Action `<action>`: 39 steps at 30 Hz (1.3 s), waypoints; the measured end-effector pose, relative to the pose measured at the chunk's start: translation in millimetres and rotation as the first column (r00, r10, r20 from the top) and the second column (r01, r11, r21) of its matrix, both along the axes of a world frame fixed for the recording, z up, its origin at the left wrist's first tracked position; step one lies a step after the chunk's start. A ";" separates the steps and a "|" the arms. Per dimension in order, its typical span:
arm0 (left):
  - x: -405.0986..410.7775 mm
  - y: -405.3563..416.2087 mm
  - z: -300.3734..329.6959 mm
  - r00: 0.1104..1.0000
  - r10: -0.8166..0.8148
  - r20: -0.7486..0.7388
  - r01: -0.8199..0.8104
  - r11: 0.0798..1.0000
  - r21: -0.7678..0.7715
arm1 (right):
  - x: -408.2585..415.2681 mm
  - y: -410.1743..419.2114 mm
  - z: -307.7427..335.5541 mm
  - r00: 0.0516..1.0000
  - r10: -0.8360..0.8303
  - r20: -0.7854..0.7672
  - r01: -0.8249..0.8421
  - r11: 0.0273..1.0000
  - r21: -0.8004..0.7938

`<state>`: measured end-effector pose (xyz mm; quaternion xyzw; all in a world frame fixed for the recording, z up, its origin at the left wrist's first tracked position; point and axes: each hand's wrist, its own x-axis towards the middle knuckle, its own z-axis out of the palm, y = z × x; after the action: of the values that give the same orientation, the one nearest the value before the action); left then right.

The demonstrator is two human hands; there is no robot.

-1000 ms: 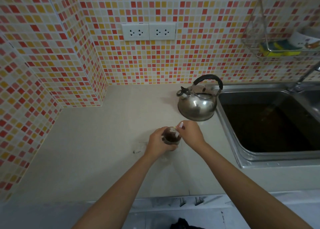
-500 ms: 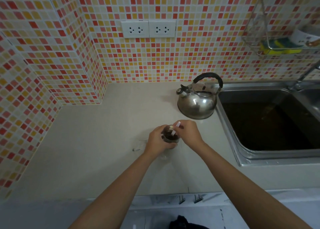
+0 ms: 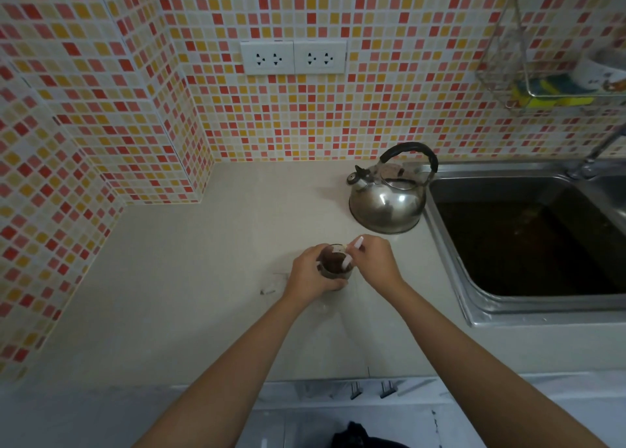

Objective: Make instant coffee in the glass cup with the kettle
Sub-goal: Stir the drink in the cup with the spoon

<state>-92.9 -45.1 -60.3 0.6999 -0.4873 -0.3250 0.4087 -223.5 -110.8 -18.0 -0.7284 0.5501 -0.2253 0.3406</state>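
Observation:
The glass cup stands on the beige counter, filled with dark brown coffee. My left hand wraps around its left side. My right hand pinches a thin white stirrer whose lower end dips into the coffee at the cup's right side. The steel kettle, with its black handle, rests behind the cup, next to the sink, untouched.
A steel sink with a dark basin lies to the right, its tap at the far right. A clear torn wrapper lies left of the cup. Two wall sockets and a wire rack with sponges hang on the tiled wall.
The stirrer has shifted within the cup as my right hand moves it around. My left hand keeps its hold on the cup. The kettle has not moved.

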 end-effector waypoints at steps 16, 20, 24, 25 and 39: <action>2.0 -1.4 -5.2 0.999 -0.001 -0.043 0.000 1.000 -0.023 | -17.1 5.5 26.5 0.957 0.096 0.275 -0.086 0.995 -0.046; 1.7 -1.1 -4.0 1.000 -0.029 -0.011 0.028 0.999 -0.025 | -6.9 7.6 20.3 0.927 0.303 -0.221 -0.341 0.927 -0.159; 1.8 -0.9 -3.7 1.000 -0.030 0.002 0.030 0.999 -0.023 | -0.1 8.3 12.4 0.985 0.172 -0.033 -0.173 0.985 -0.024; 2.1 -1.1 -3.9 1.000 -0.031 0.002 0.031 0.999 -0.023 | 1.3 9.5 11.1 0.986 0.164 -0.011 -0.164 0.986 -0.022; -0.8 -1.1 0.0 1.000 -0.004 0.015 0.004 1.000 0.004 | 2.0 0.4 6.0 0.990 0.029 -0.136 -0.035 0.999 -0.042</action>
<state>-93.7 -46.2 -60.3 0.7022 -0.4911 -0.3214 0.4030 -221.4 -110.4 -12.0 -0.7581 0.5550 -0.1821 0.2899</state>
